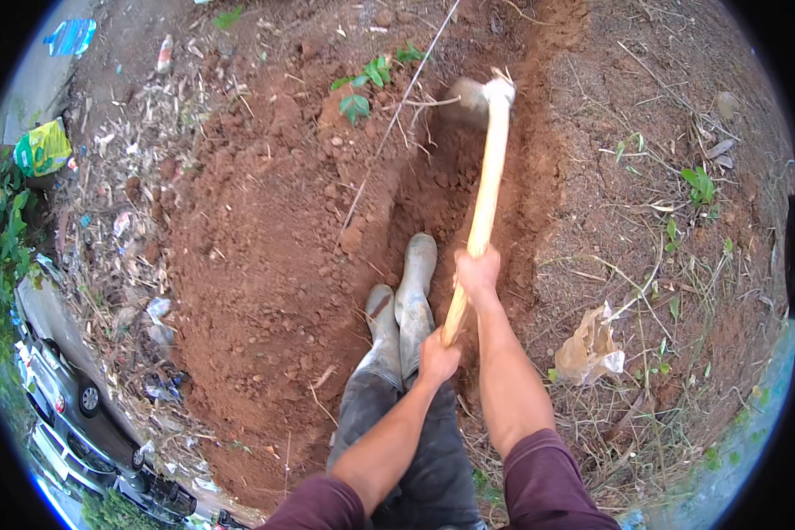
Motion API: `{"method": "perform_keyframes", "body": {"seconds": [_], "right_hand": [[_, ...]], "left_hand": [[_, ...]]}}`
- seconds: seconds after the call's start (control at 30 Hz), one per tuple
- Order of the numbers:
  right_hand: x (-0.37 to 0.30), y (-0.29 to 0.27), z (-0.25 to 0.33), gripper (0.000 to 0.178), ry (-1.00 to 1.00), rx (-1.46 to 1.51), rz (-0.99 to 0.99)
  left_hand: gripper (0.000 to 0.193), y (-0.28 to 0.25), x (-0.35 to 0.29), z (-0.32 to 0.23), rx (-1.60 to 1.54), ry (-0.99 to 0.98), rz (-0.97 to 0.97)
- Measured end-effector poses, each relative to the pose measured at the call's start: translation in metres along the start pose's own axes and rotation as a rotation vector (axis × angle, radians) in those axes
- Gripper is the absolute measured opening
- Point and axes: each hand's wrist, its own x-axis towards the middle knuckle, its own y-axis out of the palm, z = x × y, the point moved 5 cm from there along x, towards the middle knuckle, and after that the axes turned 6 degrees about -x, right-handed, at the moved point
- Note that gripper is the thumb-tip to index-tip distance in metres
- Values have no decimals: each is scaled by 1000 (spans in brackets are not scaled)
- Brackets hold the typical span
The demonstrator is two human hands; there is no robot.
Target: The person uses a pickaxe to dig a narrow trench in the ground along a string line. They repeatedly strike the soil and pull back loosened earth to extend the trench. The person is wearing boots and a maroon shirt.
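Both my hands are wrapped round the pale wooden handle of a hoe [487, 193]. My left hand [439, 355] grips the handle's near end, and my right hand [478, 272] holds it a little farther up. At the far end, the hoe's metal head [468, 102] looks blurred and hangs over the trench [442, 181]; whether it touches the soil I cannot tell. My grey, muddy rubber boots [418, 265] stand in the near part of this trench, cut into reddish earth.
Loose red soil [256, 256] is heaped left of the trench. A taut string [401, 106] runs along its left side, near a small green plant [356, 106]. A torn brown bag [589, 347] lies on the right. Litter and parked cars [71, 397] are far left.
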Motion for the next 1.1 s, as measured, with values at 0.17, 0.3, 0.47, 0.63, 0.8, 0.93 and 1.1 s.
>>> {"method": "perform_keyframes", "body": {"seconds": [0.17, 0.3, 0.47, 0.63, 0.8, 0.93, 1.1], "right_hand": [[-118, -33, -18, 29, -59, 35, -37], [-136, -71, 92, 37, -318, 174, -121], [-72, -53, 192, 18, -874, 485, -263], [11, -3, 4, 38, -205, -232, -186], [-131, -13, -93, 38, -57, -211, -13], [-182, -66, 14, 35, -223, 53, -90], [-145, -98, 218, 23, -786, 509, -257]], "left_hand": [[29, -22, -107, 21, 47, 79, -4], [30, -19, -54, -63, 2, 513, 1], [14, -33, 78, -186, -41, 735, -45], [36, 8, 18, 7, -148, 180, 93], [38, -34, -142, 67, 61, -12, -27], [33, -33, -141, 15, 13, 335, 4], [13, -43, -1, -211, 6, 936, -64]]}}
